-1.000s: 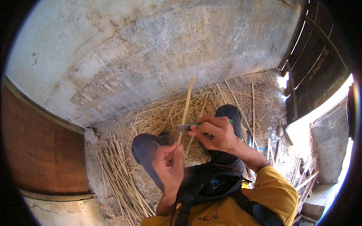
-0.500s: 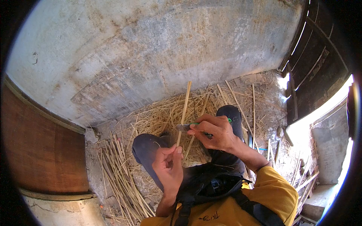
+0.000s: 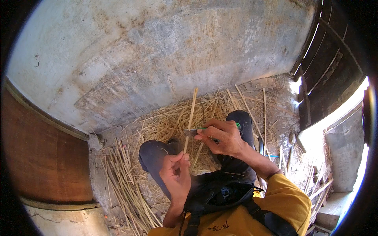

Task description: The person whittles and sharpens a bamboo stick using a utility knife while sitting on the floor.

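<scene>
My left hand pinches the near end of a thin, pale strip that looks like bamboo. The strip stands up and away from me, its far end reaching toward the wall. In my right hand is a knife with a green handle, gripped close to its short grey blade. The blade lies across the strip, touching it a little beyond my left fingertips. Most of the handle is hidden by my fingers.
Curly shavings cover the floor between my knees and the stained wall. A bundle of strips lies at the left, beside a brown wooden panel. Long loose sticks lie at the right. A black bag rests at my waist.
The strip has come slightly toward me, its far end now a little lower. My right hand and the blade have shifted very slightly left; my left hand is nearly still.
</scene>
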A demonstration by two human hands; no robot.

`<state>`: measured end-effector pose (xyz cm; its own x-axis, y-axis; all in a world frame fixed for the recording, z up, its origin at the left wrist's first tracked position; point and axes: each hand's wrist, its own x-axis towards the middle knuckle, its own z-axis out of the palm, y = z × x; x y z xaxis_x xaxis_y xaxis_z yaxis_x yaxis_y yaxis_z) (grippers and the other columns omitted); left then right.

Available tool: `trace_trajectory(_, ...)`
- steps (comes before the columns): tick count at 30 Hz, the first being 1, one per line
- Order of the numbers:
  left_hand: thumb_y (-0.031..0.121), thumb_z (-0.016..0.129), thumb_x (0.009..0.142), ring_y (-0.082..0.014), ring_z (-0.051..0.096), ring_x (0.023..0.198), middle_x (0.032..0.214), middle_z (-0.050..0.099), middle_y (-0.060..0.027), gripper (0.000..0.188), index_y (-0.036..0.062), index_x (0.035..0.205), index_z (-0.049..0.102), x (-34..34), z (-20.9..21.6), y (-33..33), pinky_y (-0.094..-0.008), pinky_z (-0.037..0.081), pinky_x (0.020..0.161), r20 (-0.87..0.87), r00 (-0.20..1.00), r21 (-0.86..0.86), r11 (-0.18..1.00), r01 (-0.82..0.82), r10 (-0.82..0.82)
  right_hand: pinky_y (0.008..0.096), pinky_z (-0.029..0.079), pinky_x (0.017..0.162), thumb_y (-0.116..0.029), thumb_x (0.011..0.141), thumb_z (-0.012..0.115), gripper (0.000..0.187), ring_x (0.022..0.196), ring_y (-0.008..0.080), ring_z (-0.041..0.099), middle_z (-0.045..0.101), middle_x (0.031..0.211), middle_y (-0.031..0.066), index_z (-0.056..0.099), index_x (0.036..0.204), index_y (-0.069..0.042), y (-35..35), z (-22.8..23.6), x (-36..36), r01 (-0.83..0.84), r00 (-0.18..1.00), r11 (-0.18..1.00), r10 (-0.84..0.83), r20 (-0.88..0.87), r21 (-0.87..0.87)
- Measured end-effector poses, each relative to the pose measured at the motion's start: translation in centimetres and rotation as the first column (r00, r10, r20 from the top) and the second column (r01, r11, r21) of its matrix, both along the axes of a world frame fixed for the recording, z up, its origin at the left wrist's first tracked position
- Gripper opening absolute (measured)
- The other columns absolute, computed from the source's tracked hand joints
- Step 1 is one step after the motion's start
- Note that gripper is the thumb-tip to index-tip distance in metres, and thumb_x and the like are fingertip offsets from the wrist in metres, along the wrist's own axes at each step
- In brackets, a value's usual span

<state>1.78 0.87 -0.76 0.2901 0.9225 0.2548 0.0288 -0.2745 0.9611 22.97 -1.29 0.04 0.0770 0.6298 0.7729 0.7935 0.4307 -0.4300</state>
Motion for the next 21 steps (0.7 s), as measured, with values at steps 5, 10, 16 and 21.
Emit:
trace_trajectory(5, 0.004, 0.071, 0.1, -0.0047, 0.064, 0.071, 0.083, 0.071, -0.0043, 0.009, -0.0012, 0.103, 0.065, 0.1, 0.1, 0.0, -0.0197, 0.047, 0.06, 0.009, 1.0, 0.005, 1.0, -0.009, 0.009, 0.0358, 0.051, 0.046, -0.019, 0.084, 0.087, 0.018, 0.059, 0.0229, 0.068, 0.068, 0.083, 0.0055, 0.073, 0.093, -0.011, 0.4, -0.6, 0.0, -0.009, 1.0, 0.999, 0.009, -0.005, 0.034)
trace_trajectory(10, 0.004, 0.071, 0.099, -0.0048, 0.06, 0.068, 0.081, 0.07, -0.0047, 0.009, -0.0012, 0.103, 0.065, -1.0, -1.3, -0.9, -0.0204, 0.044, 0.058, -0.023, 1.0, 0.025, 1.0, 0.006, -0.006, 0.0331, 0.055, 0.06, -0.005, 0.085, 0.083, 0.012, 0.072, 0.0202, 0.073, 0.074, 0.086, 0.0139, 0.071, 0.088, -0.005, 1.8, -0.8, 3.8, 0.21, 0.973, 0.974, -0.199, -0.113, 0.086)
trace_trajectory(16, 0.01, 0.064, 0.105, -0.0046, 0.05, 0.058, 0.079, 0.066, -0.0044, 0.01, 0.002, 0.108, 0.06, -4.5, -3.8, -1.5, -0.0214, 0.04, 0.051, -0.114, 0.993, -0.091, 0.996, -0.02, 0.009, 0.0275, 0.051, 0.066, -0.009, 0.096, 0.075, 0.012, 0.072, 0.0109, 0.066, 0.073, 0.084, 0.007, 0.066, 0.094, -0.002, 2.8, 1.6, 10.9, 0.272, 0.848, 0.962, -0.242, -0.472, -0.005)
trace_trajectory(21, 0.013, 0.06, 0.107, -0.0066, 0.05, 0.051, 0.077, 0.066, -0.007, 0.011, 0.0026, 0.112, 0.058, -4.0, -2.1, -0.1, -0.0226, 0.038, 0.043, 0.077, 0.993, -0.236, 0.966, 0.107, -0.092, 0.026, 0.052, 0.077, -0.01, 0.097, 0.075, 0.016, 0.084, 0.0072, 0.065, 0.071, 0.087, 0.0011, 0.064, 0.107, -0.004, 1.9, 2.5, 8.4, -0.031, 0.739, 0.997, -0.026, -0.673, -0.072)
